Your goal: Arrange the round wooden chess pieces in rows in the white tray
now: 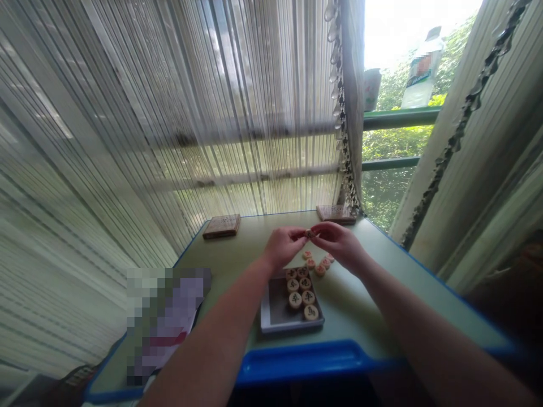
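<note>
My left hand [283,245] and my right hand [339,242] meet above the middle of a green table [373,305], and both pinch one small round wooden game piece [310,233] between their fingertips. Below the hands, several loose round pieces [319,263] with red marks lie on the table. Closer to me stands a shallow grey box [275,315] that holds several more round pieces [302,291] along its right side.
Two flat wooden boards lie at the table's far edge, one at the left [221,225] and one at the right [336,213]. A blurred flat item [165,316] lies at the near left. Striped curtains [169,124] hang behind the table, with an open window [394,141] at right.
</note>
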{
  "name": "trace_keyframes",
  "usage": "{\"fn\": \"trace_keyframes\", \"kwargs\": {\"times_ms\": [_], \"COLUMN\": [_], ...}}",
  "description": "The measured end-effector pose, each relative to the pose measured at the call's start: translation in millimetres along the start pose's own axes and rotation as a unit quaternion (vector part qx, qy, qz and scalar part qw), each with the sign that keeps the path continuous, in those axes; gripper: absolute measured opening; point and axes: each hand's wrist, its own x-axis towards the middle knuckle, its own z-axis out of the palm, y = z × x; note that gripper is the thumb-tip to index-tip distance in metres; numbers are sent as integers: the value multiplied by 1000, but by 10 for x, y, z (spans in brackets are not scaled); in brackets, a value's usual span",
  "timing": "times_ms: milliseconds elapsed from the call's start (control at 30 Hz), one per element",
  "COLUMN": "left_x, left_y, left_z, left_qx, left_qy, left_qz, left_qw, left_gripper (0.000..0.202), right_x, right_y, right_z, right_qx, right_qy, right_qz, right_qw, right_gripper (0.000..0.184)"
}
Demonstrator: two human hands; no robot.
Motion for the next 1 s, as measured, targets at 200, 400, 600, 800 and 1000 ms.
{"fn": "trace_keyframes", "kwargs": {"times_ms": [200, 400, 600, 800, 1000], "left_x": [-27, -182, -363, -562, -865], "left_y": [-41, -6, 8, 22, 13], "left_z": [-39, -165, -267, -312, -340], "left_qx": [-71, -34, 6, 16, -1], "left_qy": [-15, -33, -21, 29, 36], "left_qz": [-37, -26, -6, 9, -12], "left_qw": [997, 999, 1000, 999, 999], "left_gripper": [28, 30, 34, 39, 35], "right_x": [-51, -146, -204, -274, -526], "right_y": [-6, -19, -85, -179, -170], "right_z": [34, 127, 210, 327, 417], "right_qx": [-115, -126, -61, -49, -90], "right_qy": [11, 1, -37, -53, -35], "right_qz": [-68, -86, -33, -22, -14], "right_qw": [991, 988, 997, 997, 995], "right_gripper": [26, 25, 32, 32, 30]}}
